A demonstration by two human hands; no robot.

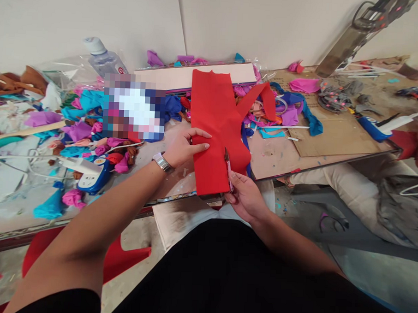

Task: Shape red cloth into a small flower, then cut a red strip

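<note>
A long piece of red fabric point(214, 115) lies across the table in front of me and reaches over its near edge. My left hand point(183, 148), with a metal-banded watch on the wrist, rests on the fabric's left side, thumb and fingers stretched out and apart. Scissors point(228, 169) are gripped in my right hand point(244, 195) near the fabric's lower edge. Their blades point away from me at a slit between the long strip and a loose flap on the right. A narrower red strip point(258, 101) trails off to the upper right.
Colourful cloth scraps point(80, 130) heap up on the left around a blue-and-white power strip point(95, 174). A plastic bottle point(105, 59) stands behind a pixelated patch. On the right are cardboard point(329, 138), another power strip point(374, 127), a dark bottle point(341, 49) and a seated person's leg point(339, 185).
</note>
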